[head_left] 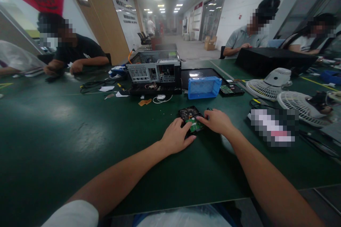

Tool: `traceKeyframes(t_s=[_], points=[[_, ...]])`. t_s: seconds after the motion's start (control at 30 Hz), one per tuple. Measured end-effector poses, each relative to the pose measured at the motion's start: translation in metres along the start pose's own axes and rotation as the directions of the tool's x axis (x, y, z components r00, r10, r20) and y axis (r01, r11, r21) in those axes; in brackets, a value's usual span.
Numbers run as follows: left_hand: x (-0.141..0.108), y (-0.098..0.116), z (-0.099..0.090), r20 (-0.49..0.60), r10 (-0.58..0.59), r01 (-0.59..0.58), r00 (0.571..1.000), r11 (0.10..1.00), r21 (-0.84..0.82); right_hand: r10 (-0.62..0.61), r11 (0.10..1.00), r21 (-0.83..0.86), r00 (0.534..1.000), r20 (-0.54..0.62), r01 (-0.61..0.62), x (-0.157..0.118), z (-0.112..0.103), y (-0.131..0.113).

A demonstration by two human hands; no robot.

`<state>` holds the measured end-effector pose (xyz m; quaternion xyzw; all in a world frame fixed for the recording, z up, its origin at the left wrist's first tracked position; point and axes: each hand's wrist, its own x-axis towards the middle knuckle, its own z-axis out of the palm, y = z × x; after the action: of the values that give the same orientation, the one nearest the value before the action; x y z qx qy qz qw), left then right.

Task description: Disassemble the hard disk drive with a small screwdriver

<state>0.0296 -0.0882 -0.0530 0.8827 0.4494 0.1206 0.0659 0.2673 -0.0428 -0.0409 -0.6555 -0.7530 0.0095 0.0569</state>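
A hard drive [186, 112] lies on the green table in front of me, its dark metal underside up and its green circuit board [195, 125] showing at the near end. My left hand [176, 136] grips its left and near side, fingers over the edge and thumb at the near corner. At the drive's right side is my right hand [217, 121], thumb on the board's edge and fingers curled. A small dark thing [209, 109] shows at those fingers; its kind is unclear.
Beyond the drive stand an opened computer case [153, 72] and a blue plastic bin [204, 88]. Another drive with a green board [231, 89] lies right of the bin. White fan parts [269, 85] sit at the right. Several people sit around the table [106, 156].
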Motion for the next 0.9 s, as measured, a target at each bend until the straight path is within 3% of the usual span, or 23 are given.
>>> traceKeyframes(t_s=[0.17, 0.33, 0.43, 0.57, 0.67, 0.77, 0.9], points=[[0.002, -0.006, -0.002, -0.007, 0.021, -0.022, 1.000, 0.999, -0.039, 0.016, 0.998, 0.052, 0.998, 0.061, -0.019, -0.001, -0.003, -0.002], [0.012, -0.019, -0.010, -0.026, -0.029, 0.027, 0.999, 0.998, -0.061, 0.115, 0.989, 0.089, 0.993, 0.004, -0.115, 0.005, -0.001, 0.006], [0.020, -0.046, -0.026, -0.025, -0.131, 0.131, 0.991, 0.991, -0.005, 0.165, 0.981, 0.103, 0.986, 0.006, -0.164, 0.010, 0.002, 0.015], [0.022, -0.104, -0.050, 0.168, -0.281, 0.264, 0.945, 0.957, 0.115, 0.198, 0.974, 0.113, 0.980, -0.007, -0.196, 0.014, 0.006, 0.022], [0.017, -0.138, -0.061, 0.242, -0.338, 0.298, 0.910, 0.936, 0.186, 0.200, 0.974, 0.118, 0.979, -0.026, -0.195, 0.014, 0.008, 0.023], [0.012, -0.152, -0.065, 0.290, -0.308, 0.267, 0.906, 0.948, 0.174, 0.195, 0.974, 0.126, 0.980, -0.029, -0.190, 0.014, 0.008, 0.022], [0.010, -0.155, -0.067, 0.346, -0.306, 0.263, 0.887, 0.950, 0.166, 0.194, 0.970, 0.145, 0.981, 0.009, -0.193, 0.013, 0.006, 0.020]])
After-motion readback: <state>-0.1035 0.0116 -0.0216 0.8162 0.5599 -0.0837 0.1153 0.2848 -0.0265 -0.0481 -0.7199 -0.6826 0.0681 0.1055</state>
